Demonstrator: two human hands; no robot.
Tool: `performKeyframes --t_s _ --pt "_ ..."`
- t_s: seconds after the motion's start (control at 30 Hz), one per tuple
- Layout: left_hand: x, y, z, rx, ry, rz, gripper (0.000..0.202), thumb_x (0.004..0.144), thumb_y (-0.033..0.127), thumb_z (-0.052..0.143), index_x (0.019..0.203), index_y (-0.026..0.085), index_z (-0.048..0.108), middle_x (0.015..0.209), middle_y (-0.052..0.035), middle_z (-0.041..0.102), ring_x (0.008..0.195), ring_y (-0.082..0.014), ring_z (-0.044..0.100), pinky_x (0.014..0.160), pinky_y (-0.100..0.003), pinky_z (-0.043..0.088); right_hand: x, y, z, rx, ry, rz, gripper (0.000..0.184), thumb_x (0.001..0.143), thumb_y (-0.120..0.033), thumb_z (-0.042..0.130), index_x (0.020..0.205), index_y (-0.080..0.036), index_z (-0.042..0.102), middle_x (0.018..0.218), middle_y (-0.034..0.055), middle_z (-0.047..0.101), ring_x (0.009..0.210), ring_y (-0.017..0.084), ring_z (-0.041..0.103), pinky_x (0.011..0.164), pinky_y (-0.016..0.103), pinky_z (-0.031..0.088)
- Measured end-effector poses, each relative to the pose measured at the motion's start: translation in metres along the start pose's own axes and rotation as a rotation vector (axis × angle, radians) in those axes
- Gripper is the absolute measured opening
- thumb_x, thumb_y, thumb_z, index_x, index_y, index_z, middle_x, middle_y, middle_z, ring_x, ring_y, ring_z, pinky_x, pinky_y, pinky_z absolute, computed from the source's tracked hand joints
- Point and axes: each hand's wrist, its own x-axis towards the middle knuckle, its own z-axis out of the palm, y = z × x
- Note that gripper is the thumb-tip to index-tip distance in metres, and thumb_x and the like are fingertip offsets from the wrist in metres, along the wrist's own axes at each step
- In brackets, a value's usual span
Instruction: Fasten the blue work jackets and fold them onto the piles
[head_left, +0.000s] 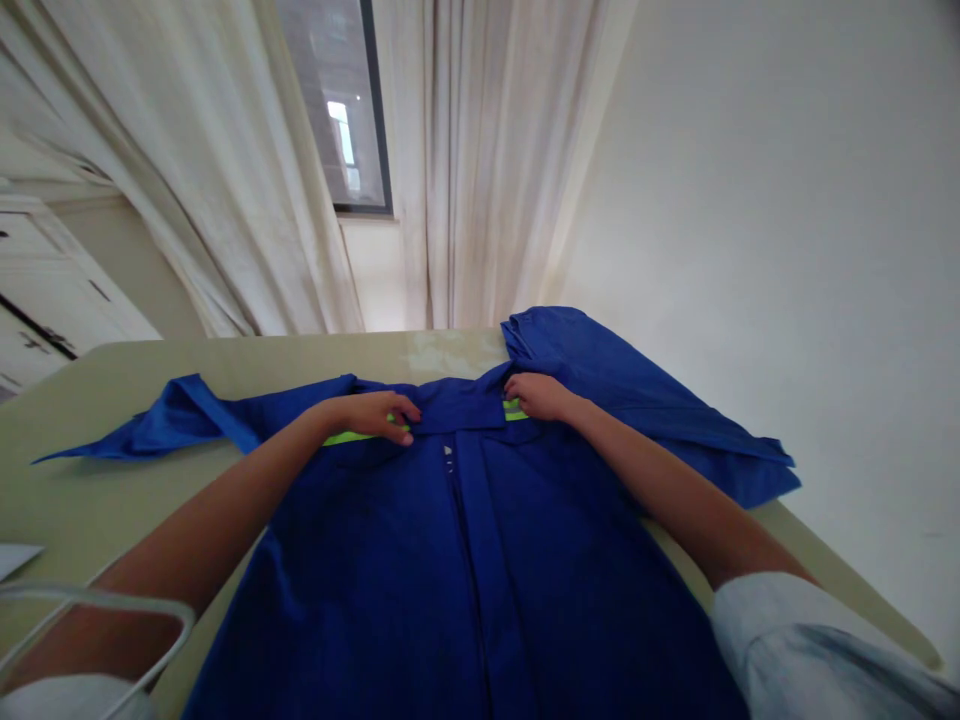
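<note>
— Blue cloth fills my feed from the head camera. What's on the table (225,362)?

— One blue work jacket (480,585), lying with its collar (457,405) toward the far edge. Its lower part runs out of the bottom of the frame, so I can't see the hem.

— How many hands have you got, and what are they doing?

— Two, both the person's own. The left hand (371,417) is half-closed, with its fingers curled over the collar. The right hand (538,395) is bent the same way on the other side of the collar. Both seem to have hold of it, but I can't judge how firmly from here.

— And the sleeves?

— Two. The left sleeve (176,420) stretches out flat toward the table's left side. The right sleeve (645,400) lies folded along the right edge and hangs over it.

— Anything else you can count?

— Two neon-yellow strips (360,438) show beside the hands, partly covered by the collar. There's one white sheet of paper (15,558), cut off at the near left corner. A thin white loop (97,595) crosses that corner too, but it's too blurred to name.
</note>
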Motion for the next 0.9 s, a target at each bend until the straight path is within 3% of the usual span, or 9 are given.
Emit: performKeyframes --t_s 0.07,0.13,0.2,0.3,0.43,0.57,0.67,0.77,0.9 --pt "0.000 0.007 0.004 0.124 0.075 -0.047 0.045 0.090 0.059 0.064 0.107 0.022 0.081 0.108 -0.0121 0.079 0.101 -0.0281 0.074 0.096 -0.039 0.056 -0.002 -0.004 0.003 -0.002 -0.007 0.028 0.035 0.095 -0.014 0.054 0.119 -0.020 0.080 0.125 0.0102 0.076 0.117 0.025 0.069 0.106 0.033 0.049" --pt "0.005 0.013 0.020 0.285 0.203 -0.085 0.056 0.094 0.060 0.058 0.127 0.019 0.076 0.131 -0.0179 0.073 0.122 -0.0344 0.068 0.109 -0.048 0.050 -0.001 -0.015 0.015 0.000 -0.023 0.063 0.039 0.104 -0.031 0.052 0.136 -0.018 0.071 0.131 0.0144 0.072 0.119 0.028 0.068 0.107 0.038 0.050" --pt "0.011 0.013 0.042 0.408 0.246 -0.147 0.073 0.094 0.065 0.056 0.153 0.021 0.058 0.161 -0.0199 0.051 0.146 -0.0421 0.049 0.119 -0.062 0.036 0.003 -0.028 0.035 -0.017 -0.071 0.089 0.059 0.105 -0.052 0.055 0.153 -0.017 0.058 0.141 0.0197 0.067 0.127 0.034 0.065 0.109 0.044 0.048" --pt "0.019 0.006 0.068 0.509 0.248 -0.260 0.084 0.099 0.073 0.039 0.169 0.027 0.030 0.177 -0.0140 0.019 0.162 -0.0449 0.018 0.120 -0.080 0.015 0.016 -0.039 0.067 -0.040 -0.075 0.127 0.076 0.105 -0.062 0.049 0.165 -0.015 0.041 0.159 0.0240 0.050 0.145 0.039 0.050 0.119 0.050 0.039" --pt "0.035 0.001 0.060 0.546 0.281 -0.289 0.085 0.102 0.074 0.027 0.172 0.025 0.020 0.178 -0.0128 0.014 0.163 -0.0414 0.014 0.122 -0.078 0.011 0.049 -0.038 0.079 0.002 -0.057 0.219 0.069 0.111 -0.055 0.039 0.167 -0.013 0.035 0.166 0.0220 0.042 0.154 0.035 0.040 0.124 0.048 0.031" --pt "0.030 0.030 0.049 0.653 0.400 -0.219 0.079 0.105 0.061 0.039 0.170 0.018 0.026 0.177 -0.0165 0.018 0.161 -0.0405 0.021 0.127 -0.068 0.014 0.057 -0.052 0.057 -0.006 0.061 0.199 0.064 0.109 -0.041 0.051 0.163 -0.008 0.040 0.163 0.0247 0.044 0.153 0.036 0.039 0.126 0.050 0.026" --pt "-0.018 0.065 0.077 0.661 0.419 -0.114 0.069 0.107 0.049 0.042 0.165 0.013 0.037 0.172 -0.0199 0.032 0.154 -0.0385 0.039 0.126 -0.058 0.027 0.006 -0.086 0.035 0.043 0.174 0.043 0.051 0.106 -0.032 0.056 0.154 -0.013 0.053 0.155 0.0213 0.053 0.144 0.034 0.049 0.122 0.048 0.035" --pt "-0.103 0.098 0.135 0.591 0.284 0.020 0.066 0.107 0.054 0.042 0.158 0.014 0.049 0.162 -0.0204 0.050 0.147 -0.0362 0.050 0.122 -0.054 0.036 -0.096 -0.137 0.020 0.155 0.070 -0.069 0.042 0.107 -0.049 0.053 0.133 -0.020 0.067 0.126 0.0147 0.068 0.117 0.028 0.065 0.104 0.041 0.051" --pt "-0.220 0.134 0.216 0.528 0.152 0.215 0.083 0.101 0.067 0.050 0.169 0.024 0.030 0.171 -0.0167 0.036 0.158 -0.0341 0.035 0.128 -0.057 0.027 -0.240 -0.202 0.019 0.184 -0.092 -0.139 0.070 0.084 -0.073 0.075 0.137 -0.029 0.066 0.124 0.0150 0.068 0.109 0.033 0.066 0.092 0.048 0.058"
